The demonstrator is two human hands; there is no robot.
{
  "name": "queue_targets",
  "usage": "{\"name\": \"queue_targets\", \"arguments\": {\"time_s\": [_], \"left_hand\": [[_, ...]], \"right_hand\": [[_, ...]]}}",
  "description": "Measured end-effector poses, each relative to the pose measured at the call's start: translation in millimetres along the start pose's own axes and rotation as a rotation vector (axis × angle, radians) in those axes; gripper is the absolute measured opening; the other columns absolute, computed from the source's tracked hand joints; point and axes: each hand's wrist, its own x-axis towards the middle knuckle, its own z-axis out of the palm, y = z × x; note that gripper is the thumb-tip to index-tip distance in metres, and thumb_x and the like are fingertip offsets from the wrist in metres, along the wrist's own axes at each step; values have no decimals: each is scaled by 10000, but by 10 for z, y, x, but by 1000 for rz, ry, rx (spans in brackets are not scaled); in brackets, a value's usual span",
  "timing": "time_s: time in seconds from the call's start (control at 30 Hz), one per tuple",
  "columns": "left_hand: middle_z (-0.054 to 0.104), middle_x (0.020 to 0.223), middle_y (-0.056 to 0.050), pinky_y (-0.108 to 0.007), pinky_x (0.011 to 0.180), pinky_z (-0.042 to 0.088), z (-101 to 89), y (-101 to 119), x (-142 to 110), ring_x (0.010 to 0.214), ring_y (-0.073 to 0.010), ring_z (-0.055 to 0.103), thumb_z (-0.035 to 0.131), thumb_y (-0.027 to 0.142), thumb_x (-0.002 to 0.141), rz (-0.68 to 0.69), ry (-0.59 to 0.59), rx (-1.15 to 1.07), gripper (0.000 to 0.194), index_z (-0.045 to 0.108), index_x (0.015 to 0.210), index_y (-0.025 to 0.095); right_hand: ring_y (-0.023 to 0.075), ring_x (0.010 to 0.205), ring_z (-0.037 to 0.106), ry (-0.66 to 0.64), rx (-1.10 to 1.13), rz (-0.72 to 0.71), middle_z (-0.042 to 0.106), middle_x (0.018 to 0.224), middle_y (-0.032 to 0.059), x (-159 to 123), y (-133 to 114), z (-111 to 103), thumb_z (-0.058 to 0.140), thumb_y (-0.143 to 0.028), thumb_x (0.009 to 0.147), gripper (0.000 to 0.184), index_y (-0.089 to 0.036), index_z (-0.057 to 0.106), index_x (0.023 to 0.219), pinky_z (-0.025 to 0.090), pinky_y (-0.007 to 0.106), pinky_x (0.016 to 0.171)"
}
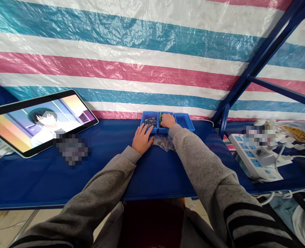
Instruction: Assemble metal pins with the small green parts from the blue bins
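Note:
Three joined blue plastic bins stand at the back of the table. Short metal screws or nails [150,122] fill part of the left bin [145,114]. My left hand [142,139] lies with its fingers spread by that bin's front edge, fingertips at the rim. Over the middle bin [163,130], my right hand [168,120] reaches in with curled fingers; whatever they pinch is hidden. Small green pieces [161,117] show beside them. Clear plastic bags [163,143] with small metal parts lie between my forearms. The right bin [183,121] stands beside my right wrist.
On the left a tablet [45,122] leans, with a blurred object [72,149] before it. A blue metal frame [226,110] rises at the right. Beyond it are a white power strip [255,158], cables and a bag of yellow pieces [299,132]. Striped tarpaulin [142,72] hangs behind.

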Motion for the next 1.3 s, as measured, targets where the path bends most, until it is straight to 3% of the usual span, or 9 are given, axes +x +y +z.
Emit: {"name": "queue_targets", "arguments": {"time_s": [0.7,0.93,1.13,1.3], "left_hand": [[461,1452,-147,-492,1165,273,-45,31,-1,1416,-316,323,443,323,930,-3,-28,16,512,482,1410,152],[462,1452,-141,-490,1167,273,-54,36,-1,1421,-315,313,448,317,928,-7,-38,12,513,475,1415,158],[463,1450,-143,-503,1167,269,-31,20,-2,1416,-314,322,457,311,916,-4,-22,-9,515,477,1410,168],[468,1446,-139,-512,1159,277,-17,14,-4,1415,-317,325,464,310,907,-9,-17,-22,519,477,1409,177]], "right_hand": [[298,1067,620,191,105,1,672,1129,160,-30,56,-81,625,-262,773,405,-174,649,1167,478,366,890],[288,1045,616,291,191,12,692,1081,126,-60,92,-240,641,-280,762,378,-184,655,1127,476,360,875],[259,988,624,435,360,-32,692,1035,94,-204,93,-498,626,-268,755,328,-171,666,1066,473,353,872],[211,886,634,503,540,-117,704,963,56,-494,47,-498,613,-225,713,303,-158,677,1001,475,322,858]]}}
